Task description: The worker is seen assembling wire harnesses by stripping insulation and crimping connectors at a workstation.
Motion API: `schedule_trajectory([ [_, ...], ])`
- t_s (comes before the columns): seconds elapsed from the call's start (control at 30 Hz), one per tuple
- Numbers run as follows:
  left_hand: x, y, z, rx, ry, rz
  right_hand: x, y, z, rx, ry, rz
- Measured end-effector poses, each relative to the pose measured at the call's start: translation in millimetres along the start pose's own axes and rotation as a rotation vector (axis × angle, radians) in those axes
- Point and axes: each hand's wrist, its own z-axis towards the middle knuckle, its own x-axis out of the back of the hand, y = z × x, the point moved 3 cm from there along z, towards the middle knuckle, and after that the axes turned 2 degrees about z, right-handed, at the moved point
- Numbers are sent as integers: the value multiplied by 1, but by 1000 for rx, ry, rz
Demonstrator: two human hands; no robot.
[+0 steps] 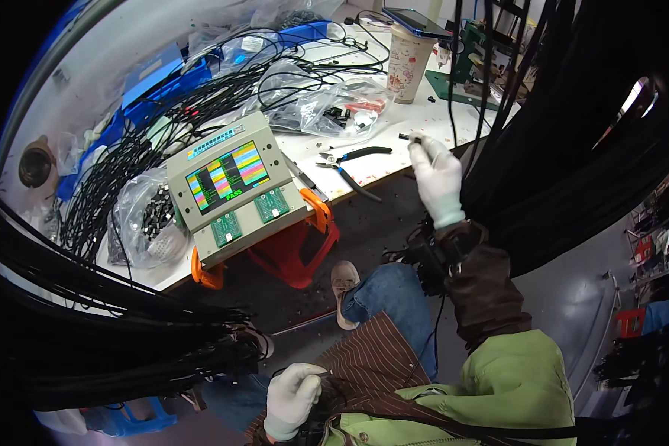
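Observation:
My right hand [436,178], in a white glove, is raised over the front edge of the white table. Its thumb and fingers pinch a small black connector [405,137], which sticks out to the left. Low in the view, my left hand [293,400], also gloved, is closed near my lap. A thin dark end shows at its fingertips, too small to name. To the left of my right hand, pliers with black-and-blue handles [353,160] lie spread on the table edge. A grey tester [234,175] with a lit colour screen and two green circuit boards stands farther left.
Thick bundles of black cables hang at right [572,186] and lower left [126,357]. More cables [223,89], plastic bags [334,111] and blue trays [156,82] cover the table's back. A phone [418,22] rests on a patterned cup [407,63]. A red stool [297,256] stands below.

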Motion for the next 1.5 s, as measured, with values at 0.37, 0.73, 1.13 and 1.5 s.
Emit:
schedule_trajectory([
  [0.37,10,-7,7,-5,6,19,2,17,59,367,-51,-896],
  [0.73,5,-7,11,81,73,18,-32,7,94,174,-460,-1248],
  [1.13,6,-6,12,46,15,9,-49,-59,14,-447,-722,639],
  [1.5,4,-5,10,70,20,29,-52,-91,-28,-685,-887,1177],
])
